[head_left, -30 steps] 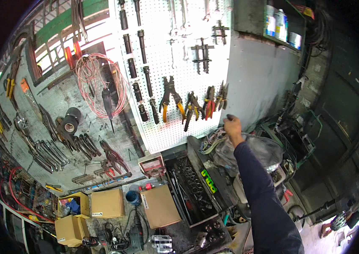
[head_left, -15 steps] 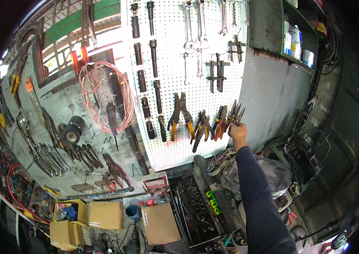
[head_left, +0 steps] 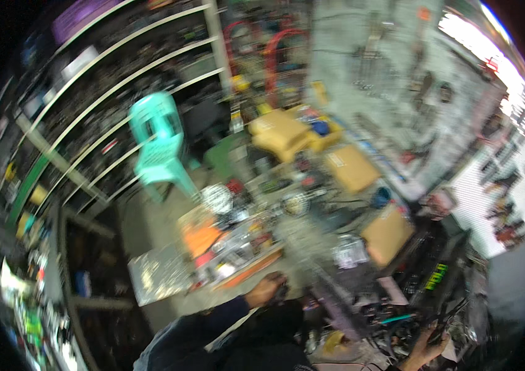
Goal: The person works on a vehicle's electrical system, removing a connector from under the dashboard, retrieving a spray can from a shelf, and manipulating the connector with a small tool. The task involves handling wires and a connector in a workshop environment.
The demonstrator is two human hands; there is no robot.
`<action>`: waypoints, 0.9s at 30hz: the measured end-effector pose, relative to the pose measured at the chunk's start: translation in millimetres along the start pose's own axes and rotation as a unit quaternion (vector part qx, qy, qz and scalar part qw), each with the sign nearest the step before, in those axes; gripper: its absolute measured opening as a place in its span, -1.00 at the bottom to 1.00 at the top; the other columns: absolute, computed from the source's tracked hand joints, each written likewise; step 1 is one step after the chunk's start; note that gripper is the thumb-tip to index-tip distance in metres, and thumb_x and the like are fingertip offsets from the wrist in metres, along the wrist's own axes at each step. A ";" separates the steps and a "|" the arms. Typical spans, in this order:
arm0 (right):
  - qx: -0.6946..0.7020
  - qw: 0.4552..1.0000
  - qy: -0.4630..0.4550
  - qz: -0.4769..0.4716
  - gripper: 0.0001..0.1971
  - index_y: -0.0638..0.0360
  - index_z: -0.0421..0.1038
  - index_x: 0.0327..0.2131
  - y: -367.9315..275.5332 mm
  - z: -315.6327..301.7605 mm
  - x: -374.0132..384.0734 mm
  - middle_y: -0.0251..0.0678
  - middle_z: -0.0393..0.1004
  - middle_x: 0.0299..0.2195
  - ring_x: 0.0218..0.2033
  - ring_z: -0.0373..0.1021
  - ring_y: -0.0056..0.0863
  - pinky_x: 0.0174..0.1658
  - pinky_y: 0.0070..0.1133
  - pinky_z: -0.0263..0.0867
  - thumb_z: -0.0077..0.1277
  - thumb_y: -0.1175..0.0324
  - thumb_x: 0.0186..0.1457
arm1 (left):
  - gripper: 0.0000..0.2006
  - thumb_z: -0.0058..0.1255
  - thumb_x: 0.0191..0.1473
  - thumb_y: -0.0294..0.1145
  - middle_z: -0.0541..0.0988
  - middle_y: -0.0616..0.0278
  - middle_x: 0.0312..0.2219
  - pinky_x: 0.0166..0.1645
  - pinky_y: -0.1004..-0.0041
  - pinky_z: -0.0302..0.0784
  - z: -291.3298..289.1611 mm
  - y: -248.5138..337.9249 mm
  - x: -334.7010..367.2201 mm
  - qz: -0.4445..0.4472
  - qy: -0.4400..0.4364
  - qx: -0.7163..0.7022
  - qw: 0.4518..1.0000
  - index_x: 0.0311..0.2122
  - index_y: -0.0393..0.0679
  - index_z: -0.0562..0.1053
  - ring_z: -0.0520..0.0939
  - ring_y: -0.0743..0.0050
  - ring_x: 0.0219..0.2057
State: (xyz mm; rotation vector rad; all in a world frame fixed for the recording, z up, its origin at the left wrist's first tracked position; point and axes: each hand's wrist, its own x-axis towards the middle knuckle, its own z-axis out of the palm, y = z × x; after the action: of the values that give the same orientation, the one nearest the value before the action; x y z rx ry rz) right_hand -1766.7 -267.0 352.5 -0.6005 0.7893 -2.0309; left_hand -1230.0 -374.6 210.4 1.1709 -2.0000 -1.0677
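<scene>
My left hand (head_left: 265, 290) is at the lower middle, its dark-sleeved forearm coming from the lower left. Its fingers look curled, with something dark against them that blur hides. My right hand (head_left: 424, 349) is low on the right, beside the cluttered bench, its fingers bent about a dark shape too smeared to name. Near it lie a thin turquoise stick-like thing (head_left: 396, 319) and a long black tool tray (head_left: 419, 250). A flat cardboard box (head_left: 388, 235) lies beyond.
A turquoise plastic chair (head_left: 162, 145) stands by metal shelves (head_left: 117, 68) full of parts. Low in the middle is a surface with an orange sheet (head_left: 202, 238) and many small items. Boxes (head_left: 352, 168) line the tool wall (head_left: 367, 80). The white pegboard (head_left: 479, 185) is far right.
The view has swung left and down, with strong blur. My right hand has left the pliers on the pegboard and is now low over the bench. My left hand has come into view.
</scene>
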 end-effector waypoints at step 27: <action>-0.407 0.749 -0.472 0.227 -0.43 0.26 0.37 0.05 586.8 614.6 -761.0 0.08 0.51 -0.13 -0.09 0.49 0.09 -0.06 -0.22 0.44 0.29 0.35 -0.05 | -0.67 -0.08 0.40 -0.29 0.60 0.13 -0.09 -0.07 0.44 0.50 -460.6 -153.6 -625.5 -0.331 0.475 -0.371 0.726 0.10 -0.32 0.39 0.57 0.39 -0.14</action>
State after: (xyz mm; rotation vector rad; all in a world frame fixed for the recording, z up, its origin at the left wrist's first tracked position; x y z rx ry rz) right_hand -647.1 -69.4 259.7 -1.5716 0.9930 -0.6379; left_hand -523.3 -21.3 261.2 1.5068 -0.2603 -1.0588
